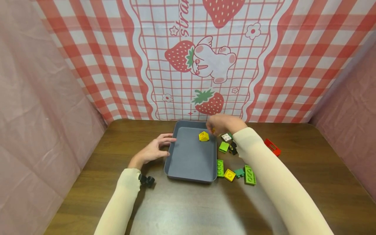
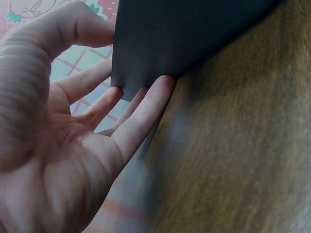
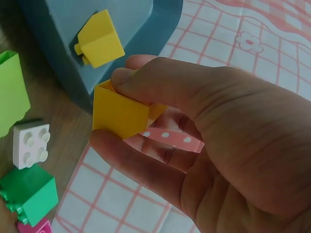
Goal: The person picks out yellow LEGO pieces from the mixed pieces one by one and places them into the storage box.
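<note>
In the right wrist view my right hand point(image 3: 214, 116) pinches a yellow toy brick point(image 3: 119, 114) with a slanted side between thumb and fingers. From the head view, that right hand point(image 1: 218, 124) is at the far right corner of a grey tray point(image 1: 191, 156). Another yellow slanted brick point(image 1: 204, 136) lies inside the tray, towards its far right. My left hand point(image 1: 154, 148) reaches the tray's left side, fingers extended. Seen close up, fingertips of the left hand point(image 2: 73, 116) touch the tray's dark outer wall point(image 2: 150, 43).
Right of the tray lie a white brick point(image 1: 226, 137), lime bricks point(image 1: 224, 147) point(image 1: 220, 168) point(image 1: 250, 175), a yellow square brick point(image 1: 229, 175) and a green brick point(image 1: 239, 172). A red piece point(image 1: 272, 147) lies farther right. Behind the table hangs a strawberry-print cloth point(image 1: 188, 81).
</note>
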Motion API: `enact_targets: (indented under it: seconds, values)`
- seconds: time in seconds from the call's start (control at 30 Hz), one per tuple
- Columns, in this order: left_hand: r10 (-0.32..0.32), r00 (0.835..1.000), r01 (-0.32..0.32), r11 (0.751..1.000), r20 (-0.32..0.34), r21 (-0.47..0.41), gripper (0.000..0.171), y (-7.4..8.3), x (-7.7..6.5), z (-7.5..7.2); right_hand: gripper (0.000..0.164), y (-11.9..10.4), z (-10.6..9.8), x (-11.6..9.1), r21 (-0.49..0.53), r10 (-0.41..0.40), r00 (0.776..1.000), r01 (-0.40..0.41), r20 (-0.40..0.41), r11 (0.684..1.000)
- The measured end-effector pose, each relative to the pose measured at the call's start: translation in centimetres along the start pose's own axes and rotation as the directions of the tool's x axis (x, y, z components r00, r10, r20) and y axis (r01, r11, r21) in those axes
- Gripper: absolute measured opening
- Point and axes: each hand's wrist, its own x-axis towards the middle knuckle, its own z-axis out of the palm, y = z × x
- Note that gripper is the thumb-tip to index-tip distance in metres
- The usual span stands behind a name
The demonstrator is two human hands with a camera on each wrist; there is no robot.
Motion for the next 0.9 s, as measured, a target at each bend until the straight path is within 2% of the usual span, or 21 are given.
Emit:
enact_targets:
  seconds: [0.2, 0.53, 0.9]
  values:
    - [-0.002, 1.0, 0.002, 1.0, -0.001, -0.002, 0.063, 0.0, 0.0, 0.0, 0.017, -0.9, -0.1, 0.3, 0.0, 0.005, 1.0, -0.005, 0.005, 1.0]
    - [-0.001, 1.0, 0.001, 1.0, 0.0, -0.004, 0.062, 0.0, -0.1, 0.1, 0.008, -1.9, -0.4, 0.7, 0.011, -0.011, 1.0, 0.011, 0.001, 1.0]
    - [-0.01, 1.0, 0.01, 1.0, 0.001, 0.008, 0.062, 0.2, 0.0, 0.1, 0.011, -2.7, -0.4, 1.1, -0.021, -0.005, 1.0, 0.005, -0.013, 1.0]
